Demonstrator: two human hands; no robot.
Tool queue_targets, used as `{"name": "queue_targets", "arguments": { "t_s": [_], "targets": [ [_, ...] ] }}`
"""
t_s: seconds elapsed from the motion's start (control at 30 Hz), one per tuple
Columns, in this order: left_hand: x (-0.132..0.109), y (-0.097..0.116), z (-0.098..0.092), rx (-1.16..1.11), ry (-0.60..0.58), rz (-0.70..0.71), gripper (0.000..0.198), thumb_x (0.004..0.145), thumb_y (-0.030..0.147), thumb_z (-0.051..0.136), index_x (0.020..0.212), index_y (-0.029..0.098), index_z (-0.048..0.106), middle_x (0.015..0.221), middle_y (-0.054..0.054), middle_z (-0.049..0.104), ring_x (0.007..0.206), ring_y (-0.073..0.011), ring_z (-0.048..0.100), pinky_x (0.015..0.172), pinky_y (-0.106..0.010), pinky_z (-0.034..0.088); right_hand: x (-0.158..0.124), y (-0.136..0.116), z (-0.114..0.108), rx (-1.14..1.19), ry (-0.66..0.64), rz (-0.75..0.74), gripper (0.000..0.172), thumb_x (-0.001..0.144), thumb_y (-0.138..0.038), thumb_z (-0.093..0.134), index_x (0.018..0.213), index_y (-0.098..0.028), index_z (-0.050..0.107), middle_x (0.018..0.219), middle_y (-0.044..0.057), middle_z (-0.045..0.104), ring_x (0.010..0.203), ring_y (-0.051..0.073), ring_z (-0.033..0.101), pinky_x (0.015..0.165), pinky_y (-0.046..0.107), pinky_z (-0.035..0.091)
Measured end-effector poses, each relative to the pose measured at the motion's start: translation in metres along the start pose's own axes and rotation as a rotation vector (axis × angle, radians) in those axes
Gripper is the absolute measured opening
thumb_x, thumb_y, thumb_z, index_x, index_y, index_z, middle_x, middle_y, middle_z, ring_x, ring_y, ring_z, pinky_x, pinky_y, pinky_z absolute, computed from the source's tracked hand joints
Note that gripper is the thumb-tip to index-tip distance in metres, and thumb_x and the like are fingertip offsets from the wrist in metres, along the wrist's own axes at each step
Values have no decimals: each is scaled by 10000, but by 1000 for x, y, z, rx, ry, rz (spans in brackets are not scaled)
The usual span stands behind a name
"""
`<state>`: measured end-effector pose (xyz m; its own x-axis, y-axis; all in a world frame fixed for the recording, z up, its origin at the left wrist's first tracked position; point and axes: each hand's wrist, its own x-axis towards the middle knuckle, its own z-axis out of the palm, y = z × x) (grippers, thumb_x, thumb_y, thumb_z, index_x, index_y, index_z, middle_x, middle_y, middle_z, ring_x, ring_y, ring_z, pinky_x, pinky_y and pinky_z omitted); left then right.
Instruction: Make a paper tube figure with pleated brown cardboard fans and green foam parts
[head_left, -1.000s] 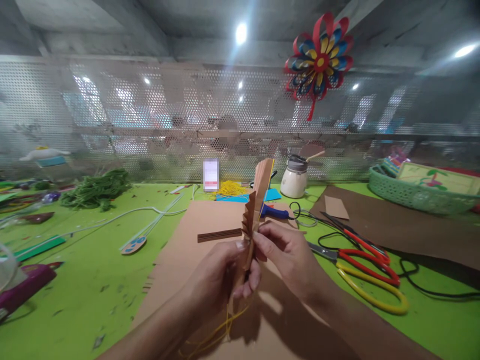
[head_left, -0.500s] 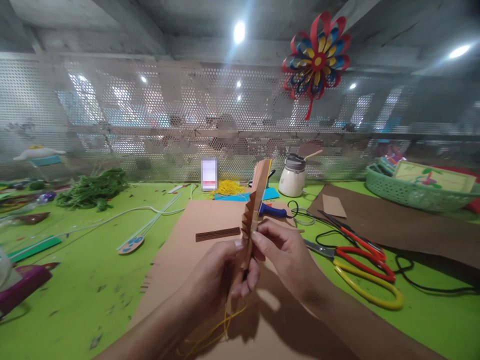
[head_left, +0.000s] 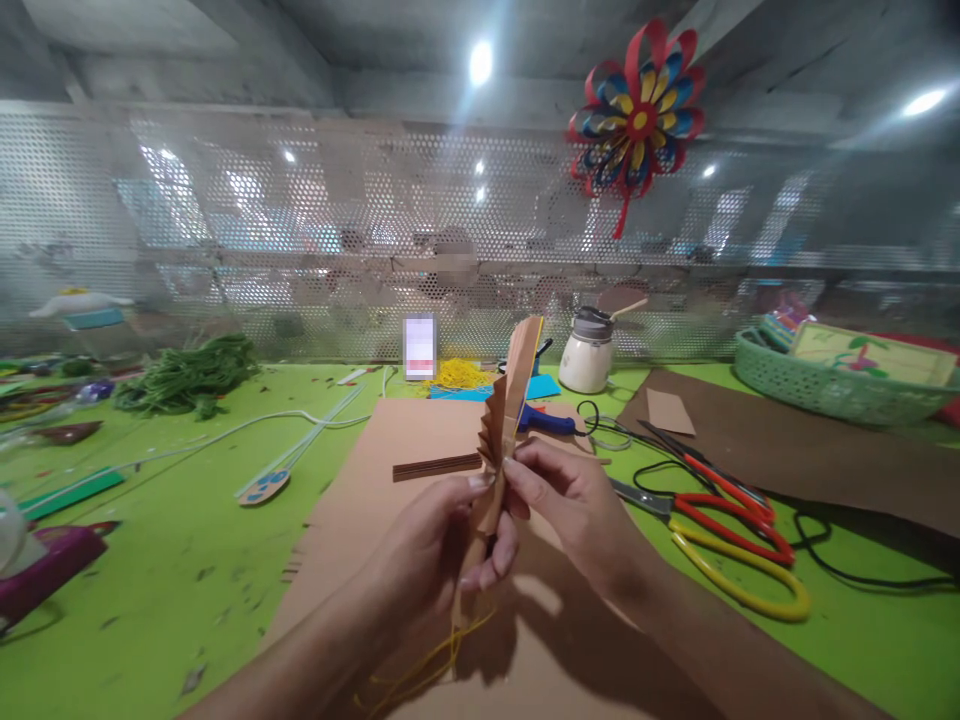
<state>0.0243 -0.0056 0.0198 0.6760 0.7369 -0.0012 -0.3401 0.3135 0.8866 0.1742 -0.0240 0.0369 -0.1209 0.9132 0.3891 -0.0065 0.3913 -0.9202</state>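
A pleated tan paper fan (head_left: 513, 395) stands upright between both hands, above a tan sheet of paper (head_left: 390, 500) on the green table. My left hand (head_left: 435, 550) is closed around the fan's lower part, thumb on its edge. My right hand (head_left: 570, 505) pinches the fan's middle from the right side. Thin yellow string (head_left: 427, 665) hangs down below the left hand.
A dark brown folded strip (head_left: 438, 466) lies on the tan sheet. Red and yellow scissors (head_left: 731, 545), a blue-handled tool (head_left: 547, 423), a white jar (head_left: 589, 355), a green basket (head_left: 832, 390) and brown sheet (head_left: 810, 450) sit to the right. Green strands (head_left: 191, 375) and white cords (head_left: 247, 430) lie left.
The hands and fan stay almost in place; the fingers shift slightly on the pleats and the view drifts a little.
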Motion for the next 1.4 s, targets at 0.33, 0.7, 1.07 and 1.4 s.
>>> {"name": "queue_targets", "arguments": {
  "t_s": [0.33, 0.7, 1.07, 1.4],
  "targets": [
    [-1, -1, 0, -8, -29, 1, 353, 848, 381, 385, 828, 113, 615, 498, -29, 564, 356, -55, 418, 376, -169, 243, 3, -4, -8, -104, -80, -74, 390, 945, -352, 464, 594, -193, 525, 600, -9, 546, 634, 140, 504, 684, 301, 406],
    [-2, 0, 2, 36, 0, -17, 363, 877, 376, 343, 826, 125, 600, 500, -19, 556, 340, -50, 377, 361, -161, 243, 3, 0, -5, -140, -36, -117, 412, 945, -302, 459, 548, -199, 492, 561, -20, 517, 604, 133, 494, 664, 301, 400],
    [-2, -2, 0, 63, 0, -9, 349, 869, 371, 331, 861, 135, 588, 512, -16, 564, 345, -56, 380, 356, -162, 250, 2, 6, -3, -106, -9, -109, 347, 942, -314, 475, 627, -184, 545, 561, -23, 516, 590, 130, 496, 641, 298, 408],
    [0, 0, 5, 87, 47, -3, 356, 869, 344, 323, 813, 116, 590, 485, -24, 552, 338, -53, 381, 355, -148, 262, 3, 7, -4, -125, 4, -120, 360, 935, -309, 483, 601, -186, 537, 551, -20, 528, 583, 131, 499, 634, 301, 399]
  ]
}}
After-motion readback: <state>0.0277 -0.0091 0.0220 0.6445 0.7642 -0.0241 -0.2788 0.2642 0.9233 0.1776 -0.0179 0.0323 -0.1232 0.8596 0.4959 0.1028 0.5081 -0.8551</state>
